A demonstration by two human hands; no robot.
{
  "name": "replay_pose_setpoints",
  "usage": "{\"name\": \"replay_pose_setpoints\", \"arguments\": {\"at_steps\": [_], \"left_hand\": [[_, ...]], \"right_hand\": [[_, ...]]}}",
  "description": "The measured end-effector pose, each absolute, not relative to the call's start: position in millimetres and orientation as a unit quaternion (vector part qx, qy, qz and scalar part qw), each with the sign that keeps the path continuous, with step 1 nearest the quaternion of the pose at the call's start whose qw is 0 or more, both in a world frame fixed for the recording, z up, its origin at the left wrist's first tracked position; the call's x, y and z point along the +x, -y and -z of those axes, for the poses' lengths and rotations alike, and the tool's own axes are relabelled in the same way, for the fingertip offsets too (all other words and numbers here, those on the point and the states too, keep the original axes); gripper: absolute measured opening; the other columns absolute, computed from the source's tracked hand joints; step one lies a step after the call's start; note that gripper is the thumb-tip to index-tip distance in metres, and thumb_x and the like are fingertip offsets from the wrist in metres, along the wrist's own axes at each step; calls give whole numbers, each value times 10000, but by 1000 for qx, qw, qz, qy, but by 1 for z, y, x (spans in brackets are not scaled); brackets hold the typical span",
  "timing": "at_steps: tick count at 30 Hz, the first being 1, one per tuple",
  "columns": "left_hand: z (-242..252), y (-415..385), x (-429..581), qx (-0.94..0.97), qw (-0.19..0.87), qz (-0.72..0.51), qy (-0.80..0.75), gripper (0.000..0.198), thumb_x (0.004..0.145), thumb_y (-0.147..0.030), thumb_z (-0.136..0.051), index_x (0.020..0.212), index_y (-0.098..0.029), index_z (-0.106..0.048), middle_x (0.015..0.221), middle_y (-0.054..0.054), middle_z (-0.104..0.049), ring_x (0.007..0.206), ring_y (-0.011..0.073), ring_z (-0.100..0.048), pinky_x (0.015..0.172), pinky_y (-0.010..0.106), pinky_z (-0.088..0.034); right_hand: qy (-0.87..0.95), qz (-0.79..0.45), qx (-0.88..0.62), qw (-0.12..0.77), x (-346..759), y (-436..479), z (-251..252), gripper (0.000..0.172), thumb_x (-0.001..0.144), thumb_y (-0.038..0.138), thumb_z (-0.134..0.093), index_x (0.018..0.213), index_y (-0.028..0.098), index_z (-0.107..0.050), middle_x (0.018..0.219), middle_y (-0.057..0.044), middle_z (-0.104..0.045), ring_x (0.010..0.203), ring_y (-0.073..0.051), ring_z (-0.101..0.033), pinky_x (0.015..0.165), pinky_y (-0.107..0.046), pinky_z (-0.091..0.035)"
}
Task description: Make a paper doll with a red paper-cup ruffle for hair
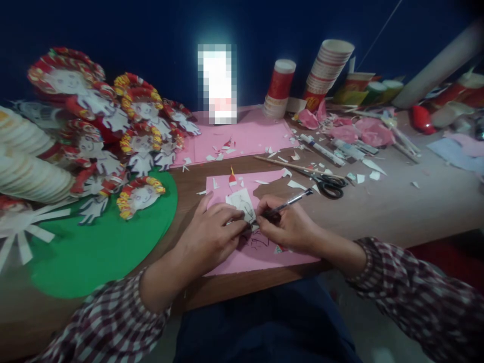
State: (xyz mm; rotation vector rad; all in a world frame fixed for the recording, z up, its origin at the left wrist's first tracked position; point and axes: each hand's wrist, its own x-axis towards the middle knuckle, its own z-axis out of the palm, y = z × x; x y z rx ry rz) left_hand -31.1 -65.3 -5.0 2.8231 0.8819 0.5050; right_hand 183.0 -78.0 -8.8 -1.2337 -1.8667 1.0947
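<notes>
My right hand [289, 224] is closed around a pen [293, 199], its tip low by the lower right edge of a small white paper piece [240, 202]. Dark drawn lines show on that piece. Against its lower edge, my left hand [215, 232] has thumb and fingertips close together, holding it; part of the paper is hidden beneath them. Both lie over a pink sheet [227, 264] with dark scribbles near the hands. A small red and white scrap with a yellow tip [232, 178] rests just above the paper.
Black-handled scissors [328, 186], a wooden stick [280, 162] and a marker [321, 150] lie to the right among scraps. Paper-cup figures [141, 146] stand at left beside a green sheet [102, 257]. Stacked cups [328, 68] and a bright blurred-out screen [217, 80] are behind.
</notes>
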Motion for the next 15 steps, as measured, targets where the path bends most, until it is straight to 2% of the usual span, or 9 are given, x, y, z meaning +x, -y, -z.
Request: {"name": "replay_pose_setpoints", "arguments": {"at_steps": [8, 15], "left_hand": [[5, 66, -31, 938, 67, -172, -295, 220, 840, -149, -556, 1020, -206, -669, 1049, 64, -680, 1021, 242, -602, 1054, 579, -293], [4, 65, -30, 937, 70, -172, -295, 209, 837, -147, -555, 998, -200, -676, 1033, 64, -680, 1009, 239, -608, 1066, 589, -277]], "right_hand": [[716, -405, -465, 327, 183, 77, 8, 47, 799, 193, -573, 769, 179, -539, 591, 38, -520, 538, -88, -477, 504, -209, -362], [712, -408, -472, 322, 183, 77, 10, 44, 799, 197, -579, 786, 179, -542, 595, 44, -512, 531, -81, -464, 504, -206, -356]]}}
